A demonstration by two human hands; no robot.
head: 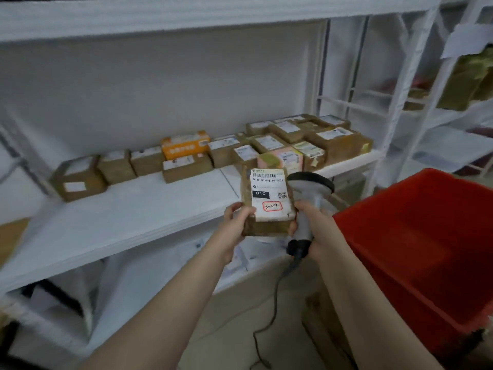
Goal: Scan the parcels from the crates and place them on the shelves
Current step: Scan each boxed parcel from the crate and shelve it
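Cardboard parcels already line the shelf. Our left hand pinches another parcel; our right hand grips the scanner, so shelving it remains.

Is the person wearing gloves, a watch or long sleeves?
No. The left hand and the right hand are bare, with no gloves, rings or watch in view. No sleeves show either, as far up the arms as the picture reaches.
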